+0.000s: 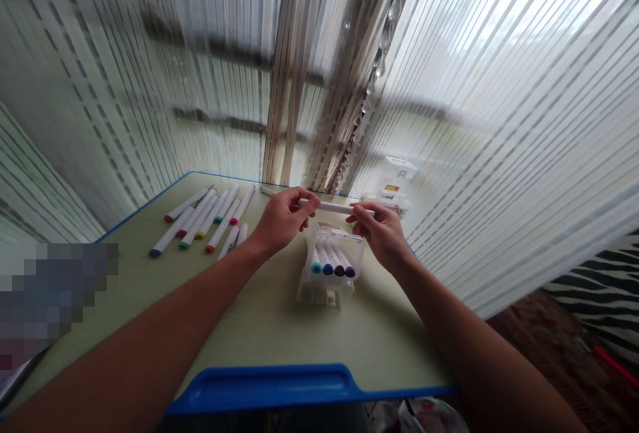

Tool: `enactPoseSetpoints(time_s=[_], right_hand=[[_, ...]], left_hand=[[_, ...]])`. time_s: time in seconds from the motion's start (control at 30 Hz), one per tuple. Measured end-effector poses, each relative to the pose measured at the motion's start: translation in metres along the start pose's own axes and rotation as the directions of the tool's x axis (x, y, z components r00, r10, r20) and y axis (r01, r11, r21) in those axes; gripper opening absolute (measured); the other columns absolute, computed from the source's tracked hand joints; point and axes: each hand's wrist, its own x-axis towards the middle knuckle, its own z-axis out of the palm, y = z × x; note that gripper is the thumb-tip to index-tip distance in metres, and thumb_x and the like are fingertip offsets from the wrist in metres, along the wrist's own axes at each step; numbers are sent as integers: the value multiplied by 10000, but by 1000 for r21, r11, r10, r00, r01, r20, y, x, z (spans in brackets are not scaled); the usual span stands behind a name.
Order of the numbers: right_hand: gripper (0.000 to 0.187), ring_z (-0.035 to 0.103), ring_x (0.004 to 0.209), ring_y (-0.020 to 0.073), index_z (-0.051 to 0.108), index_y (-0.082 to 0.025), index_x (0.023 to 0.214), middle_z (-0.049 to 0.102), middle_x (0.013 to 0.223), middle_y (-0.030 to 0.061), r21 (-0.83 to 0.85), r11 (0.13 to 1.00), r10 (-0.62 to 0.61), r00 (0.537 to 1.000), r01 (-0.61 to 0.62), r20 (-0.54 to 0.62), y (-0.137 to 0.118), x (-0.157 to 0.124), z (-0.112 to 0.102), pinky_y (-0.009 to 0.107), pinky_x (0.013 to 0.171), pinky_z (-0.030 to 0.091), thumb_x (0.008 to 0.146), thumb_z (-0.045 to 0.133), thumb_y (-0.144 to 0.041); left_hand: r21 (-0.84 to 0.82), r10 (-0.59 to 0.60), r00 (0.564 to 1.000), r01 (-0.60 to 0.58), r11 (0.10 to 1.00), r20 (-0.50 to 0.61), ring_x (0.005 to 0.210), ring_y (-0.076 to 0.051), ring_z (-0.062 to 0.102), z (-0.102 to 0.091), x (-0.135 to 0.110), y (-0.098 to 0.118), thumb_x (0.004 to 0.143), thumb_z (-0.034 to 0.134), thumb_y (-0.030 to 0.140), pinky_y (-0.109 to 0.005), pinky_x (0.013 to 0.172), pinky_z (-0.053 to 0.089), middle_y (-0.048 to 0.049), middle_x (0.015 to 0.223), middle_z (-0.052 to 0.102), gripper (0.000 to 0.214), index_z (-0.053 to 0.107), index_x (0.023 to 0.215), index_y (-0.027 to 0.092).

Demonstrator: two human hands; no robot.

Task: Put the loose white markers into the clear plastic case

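Observation:
A white marker [337, 207] is held level between my two hands, above a clear plastic case. My left hand [289, 215] pinches its left end. At the other end, near a greenish tip, my right hand [377, 228] grips it with thumb and fingers. Just below, the open clear case [305, 287] holds several markers in a row, with teal, blue, black and purple ends showing. Loose white markers [200, 217] with coloured ends lie in a group to the left of my left hand. One green-ended marker [267, 190] lies behind that hand, partly hidden by it.
Another clear case [399, 170] with its lid up stands at the table's back right, against the string curtain [224, 74]. The pale tabletop [269, 340] has a blue edge with a moulded tray [272, 383] at the front. A blurred, pixelated area covers the left edge.

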Motion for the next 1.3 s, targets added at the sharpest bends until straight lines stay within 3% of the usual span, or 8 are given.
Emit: enactPoseSetpoints(time_s=[0.17,0.37,0.6,0.73,0.9,1.13,1.3], right_hand=[[377,595,431,102,744,-168,886,720,640,28,59,998,17,1000,-16,-8,-1,0,1,213,381,399,793,774,-532],[348,573,430,76,734,-183,934,732,713,6,69,998,-14,1000,15,-10,-2,0,2,210,393,413,736,843,-448],[329,577,420,77,731,-178,897,738,688,11,38,999,-38,999,38,-9,-3,0,1,201,386,405,725,859,-428],[362,584,408,90,684,-169,776,755,688,44,24,1000,-18,999,19,-27,-2,0,0,207,377,408,743,829,-499],[396,575,408,92,641,-178,742,737,663,36,15,1000,2,1000,-2,-20,-1,0,1,210,376,403,758,803,-539],[317,581,459,80,711,-205,918,747,768,14,31,999,-14,1000,14,-2,0,-1,0,215,412,419,719,861,-402],[349,561,471,74,746,-203,966,747,796,22,-10,1000,-24,999,24,-29,-1,-1,1,220,416,403,701,870,-394]], left_hand=[[-28,-4,1000,5,1000,17,481,-81,544,2,0,-1,843,719,469,-202,445,442,-11,677,636,366,690,911,111],[-55,-23,998,19,998,-66,466,-95,539,-1,1,-5,908,640,489,-207,435,439,-8,613,609,376,683,893,115],[-37,-3,998,1,999,-66,437,-91,527,-3,0,-2,870,656,588,-199,423,418,-12,562,619,477,692,864,113],[-11,27,999,-27,1000,-39,464,-77,546,0,-1,1,770,800,496,-194,438,432,-11,662,656,429,703,918,105],[20,31,999,-31,999,-21,474,-77,551,1,-3,4,790,792,382,-195,449,440,-1,657,641,333,706,944,99],[22,-11,998,13,1000,-59,474,-76,551,2,-2,4,865,662,236,-199,442,455,-13,720,657,179,682,994,112],[-3,-5,999,5,1000,-51,469,-76,541,3,-3,4,868,666,243,-193,439,448,5,664,626,152,682,951,116]])
